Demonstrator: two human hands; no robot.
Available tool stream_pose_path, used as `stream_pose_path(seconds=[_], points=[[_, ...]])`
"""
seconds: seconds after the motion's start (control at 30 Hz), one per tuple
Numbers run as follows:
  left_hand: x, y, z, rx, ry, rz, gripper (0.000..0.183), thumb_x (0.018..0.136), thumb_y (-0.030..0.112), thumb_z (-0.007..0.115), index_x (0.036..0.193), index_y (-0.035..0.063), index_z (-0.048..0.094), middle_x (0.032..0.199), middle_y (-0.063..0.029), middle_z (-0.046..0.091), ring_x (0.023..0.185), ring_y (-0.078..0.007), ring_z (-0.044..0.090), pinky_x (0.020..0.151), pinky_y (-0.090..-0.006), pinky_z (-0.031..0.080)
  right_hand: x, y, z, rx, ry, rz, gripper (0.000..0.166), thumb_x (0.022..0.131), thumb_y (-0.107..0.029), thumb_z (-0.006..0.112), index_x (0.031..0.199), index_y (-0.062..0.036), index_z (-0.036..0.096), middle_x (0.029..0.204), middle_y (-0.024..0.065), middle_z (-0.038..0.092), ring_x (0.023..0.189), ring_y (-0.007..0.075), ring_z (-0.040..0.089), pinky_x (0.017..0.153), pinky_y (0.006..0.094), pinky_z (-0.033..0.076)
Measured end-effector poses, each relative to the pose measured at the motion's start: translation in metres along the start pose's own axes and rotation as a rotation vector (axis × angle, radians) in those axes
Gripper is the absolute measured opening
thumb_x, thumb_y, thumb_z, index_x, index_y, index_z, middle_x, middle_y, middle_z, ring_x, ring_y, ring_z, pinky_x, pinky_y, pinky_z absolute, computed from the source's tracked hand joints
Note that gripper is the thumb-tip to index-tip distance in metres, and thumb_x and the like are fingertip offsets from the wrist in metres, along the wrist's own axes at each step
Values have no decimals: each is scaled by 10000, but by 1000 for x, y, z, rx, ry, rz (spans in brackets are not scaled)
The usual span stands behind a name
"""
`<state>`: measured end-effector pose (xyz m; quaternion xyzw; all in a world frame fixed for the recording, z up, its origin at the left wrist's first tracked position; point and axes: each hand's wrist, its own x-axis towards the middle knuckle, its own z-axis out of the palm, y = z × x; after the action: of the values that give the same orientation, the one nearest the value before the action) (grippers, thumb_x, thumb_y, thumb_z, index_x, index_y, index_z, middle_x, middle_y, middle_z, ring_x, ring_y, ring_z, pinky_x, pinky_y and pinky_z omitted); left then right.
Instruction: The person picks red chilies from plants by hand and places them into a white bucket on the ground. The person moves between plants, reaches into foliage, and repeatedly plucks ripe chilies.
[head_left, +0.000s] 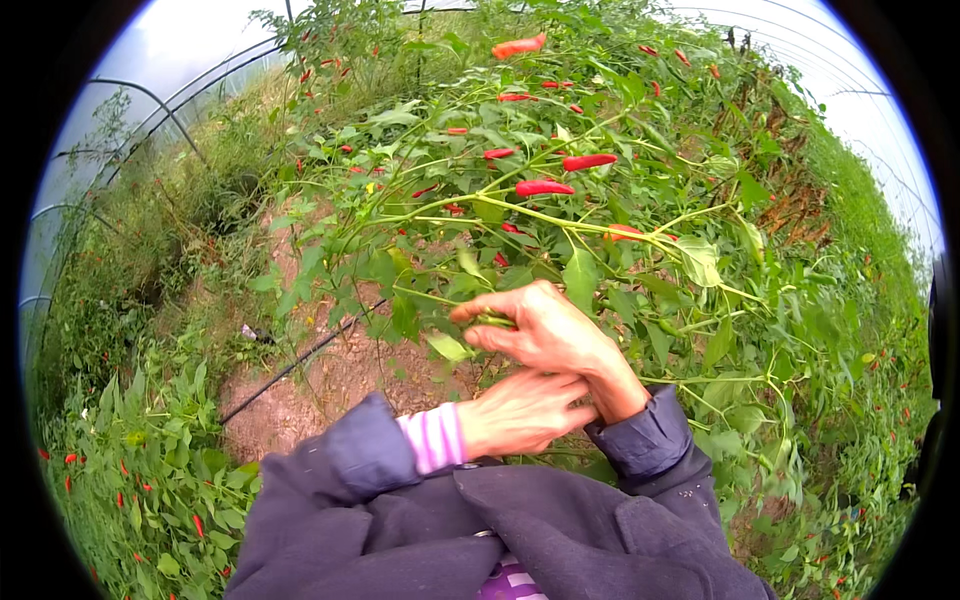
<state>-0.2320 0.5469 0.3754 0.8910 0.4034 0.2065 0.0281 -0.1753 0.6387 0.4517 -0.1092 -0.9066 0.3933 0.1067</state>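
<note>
My right hand (536, 326) reaches in from the right, thumb and index finger closed around a green stem (495, 319) of a chilli pepper plant. Just below it, my left hand (525, 412) lies against the right wrist, and its fingertips are partly hidden there. Above the hands a pale green branch (555, 217) leans across the view. Near that branch show ripe red chillies, among them one chilli (545, 187) and another chilli (590, 161). A large leaf (580, 279) hangs beside the right hand.
A black irrigation pipe (300, 361) runs over bare soil (277, 420) at left. More chilli plants (172, 465) with red fruit stand at lower left. Dry brown foliage (795, 202) is at right. Tunnel hoops (161, 105) and plastic sheeting (82, 135) arch overhead.
</note>
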Motion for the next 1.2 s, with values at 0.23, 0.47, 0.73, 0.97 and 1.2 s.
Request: stream_pose_path(seconds=[0.23,0.47,0.73,0.97,1.2], points=[[-77,-24,-111,-820,748,-750,172,861,159,612,902,10,686,722,-52,674,570,-126,615,521,-247,471,-47,32,8,-148,-59,203,278,837,-272,641,1059,-109,674,687,181,621,625,275,619,611,375,466],[-51,-157,-23,-1064,695,-1198,270,887,105,531,1061,-89,601,934,-147,660,778,-167,637,575,-263,532,-65,74,32,-397,82,161,244,824,-243,636,1010,-91,676,722,159,640,679,318,624,635,405,478],[4,-186,44,-1761,988,-1116,245,897,79,475,1090,-41,566,912,-105,648,505,-123,428,720,-344,515,-72,72,39,-466,68,278,182,818,-223,631,897,-66,678,754,147,648,740,337,624,644,428,485],[16,-187,59,-1839,1410,-1077,44,865,104,542,871,62,554,648,29,441,456,-68,317,478,-261,309,-68,70,40,-380,165,269,199,823,-251,645,904,-75,690,716,177,630,649,342,605,583,416,467],[-20,-183,43,-1572,1017,-1286,138,847,173,570,863,38,599,688,-26,567,517,-126,496,454,-268,405,-67,71,41,-296,172,298,187,824,-242,648,922,-89,690,722,148,636,573,304,583,539,383,445]])
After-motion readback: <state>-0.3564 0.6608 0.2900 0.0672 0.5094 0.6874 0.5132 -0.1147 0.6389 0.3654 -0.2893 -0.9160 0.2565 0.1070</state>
